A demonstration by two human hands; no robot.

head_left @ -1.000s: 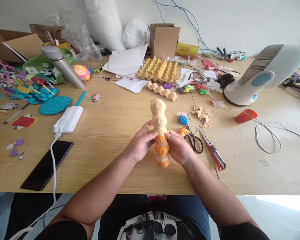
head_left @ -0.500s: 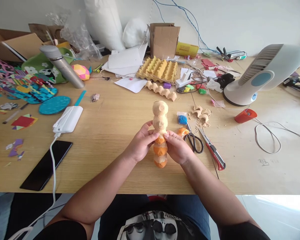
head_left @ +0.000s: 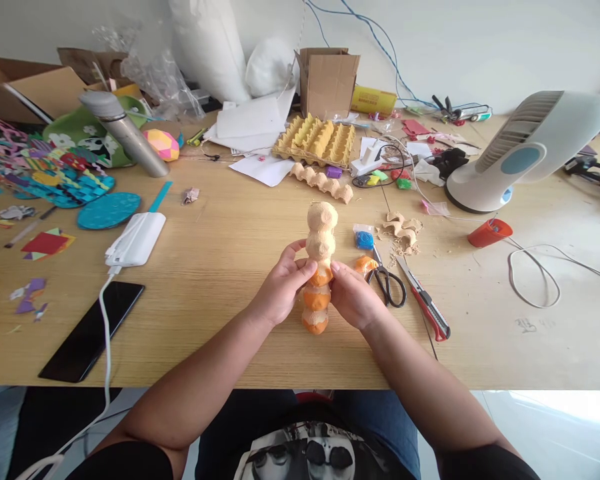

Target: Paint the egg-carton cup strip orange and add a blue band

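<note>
1. Swung since a second ago, the egg-carton strip (head_left: 321,243) now leans its bare top toward 1 o'clock and its orange foot toward 7 o'clock. Both hands have kept their places at its middle.
2. Pale wooden bench (head_left: 220,267) fills the view below a white wall (head_left: 480,40). Its far side is crowded, and the grain nearest the person is mostly bare.
3. From the strip, a white fan (head_left: 525,150) sits tilted at 2 o'clock.
4. An open cardboard box (head_left: 327,77) stands at 12 o'clock, with a yellow egg tray (head_left: 315,140) just in front of it.
5. A black phone (head_left: 93,330) lies at 8 o'clock, cabled to a white power bank (head_left: 137,239) at 10 o'clock.
6. The left hand (head_left: 280,290) and right hand (head_left: 355,297) pinch the strip from either side, fingertips closed on it about the third bump. It stands nearly upright at the bench's near middle; whether its foot touches the wood I cannot tell.
7. Of its five bumps, the lower three are orange and the upper two are plain cardboard, so the colouring looks a little past halfway.
8. Scissors (head_left: 389,280) and a red-handled knife (head_left: 425,300) lie just beside the right hand at 3 o'clock. Cardboard scraps (head_left: 403,230) lie beyond them.
</note>
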